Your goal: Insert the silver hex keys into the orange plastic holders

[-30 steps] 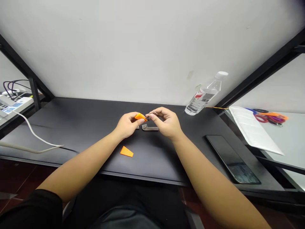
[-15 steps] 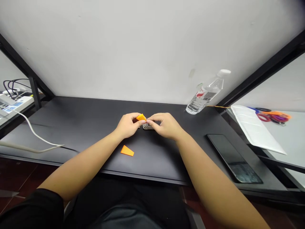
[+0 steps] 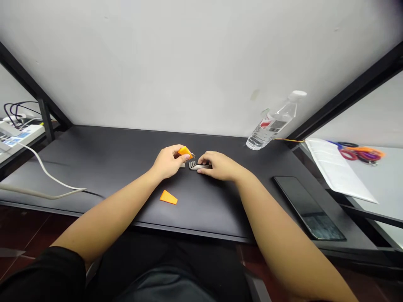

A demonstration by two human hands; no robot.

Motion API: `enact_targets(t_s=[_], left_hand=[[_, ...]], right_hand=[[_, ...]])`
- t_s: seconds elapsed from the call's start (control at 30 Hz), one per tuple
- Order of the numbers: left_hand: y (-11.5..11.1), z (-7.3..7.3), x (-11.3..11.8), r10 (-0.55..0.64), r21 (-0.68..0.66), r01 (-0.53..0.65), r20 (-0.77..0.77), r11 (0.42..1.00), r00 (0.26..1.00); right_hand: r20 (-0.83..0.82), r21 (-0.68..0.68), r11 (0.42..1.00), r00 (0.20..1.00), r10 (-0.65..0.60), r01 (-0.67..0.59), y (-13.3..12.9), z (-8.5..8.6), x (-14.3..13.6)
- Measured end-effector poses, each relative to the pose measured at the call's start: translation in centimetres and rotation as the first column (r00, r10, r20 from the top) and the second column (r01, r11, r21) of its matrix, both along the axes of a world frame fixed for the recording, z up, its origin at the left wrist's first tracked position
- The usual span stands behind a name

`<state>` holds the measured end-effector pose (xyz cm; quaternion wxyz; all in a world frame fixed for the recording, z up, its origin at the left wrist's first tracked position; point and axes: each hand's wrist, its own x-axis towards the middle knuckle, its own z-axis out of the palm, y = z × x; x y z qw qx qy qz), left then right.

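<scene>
Lowered since half a second ago, the right hand [image 3: 218, 165] is now being rested flat on the black desk [image 3: 103, 159], its fingertips being laid on the row of hex keys [image 3: 197, 166]. An orange holder [image 3: 184, 151] is being pinched between thumb and forefinger of the left hand [image 3: 168, 161], just left of the keys, with what is probably one key end being shown at its tip. A second orange piece [image 3: 168, 197] is being left nearer the desk edge, well apart from both hands.

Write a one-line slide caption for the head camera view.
Left hand grips an orange holder while the right hand rests on hex keys on a black desk.
</scene>
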<state>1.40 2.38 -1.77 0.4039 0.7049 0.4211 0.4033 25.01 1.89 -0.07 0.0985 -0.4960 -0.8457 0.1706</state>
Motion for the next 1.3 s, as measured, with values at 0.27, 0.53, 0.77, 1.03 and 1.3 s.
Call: enact_targets(t_s=[0.27,0.53,0.77,1.03,1.3], left_hand=[[0.0,0.0,0.0,-0.037,-0.035,0.039,0.045,0.999,0.998],[-0.1,-0.1,0.3,-0.085,-0.105,0.107,0.194,0.989,0.977],[-0.3,0.2,0.4,-0.114,-0.121,0.149,0.259,0.981,0.959],[-0.6,0.1,0.9,-0.193,-0.141,0.254,0.343,0.957,0.919],[-0.7,0.0,0.9,-0.196,-0.147,0.256,0.332,0.955,0.923]], right_hand=[[0.092,-0.286,0.953,0.993,-0.074,0.097,-0.8,1.4,-0.4],[-0.06,-0.15,0.985,0.995,0.076,-0.084,-1.2,2.5,0.2],[-0.633,0.079,0.992,0.773,-0.029,0.102,-1.5,2.7,0.5],[-0.877,0.054,0.985,0.479,-0.03,0.161,-2.0,1.9,-1.6],[-0.882,0.021,0.993,0.47,-0.034,0.112,-2.3,1.6,-1.9]])
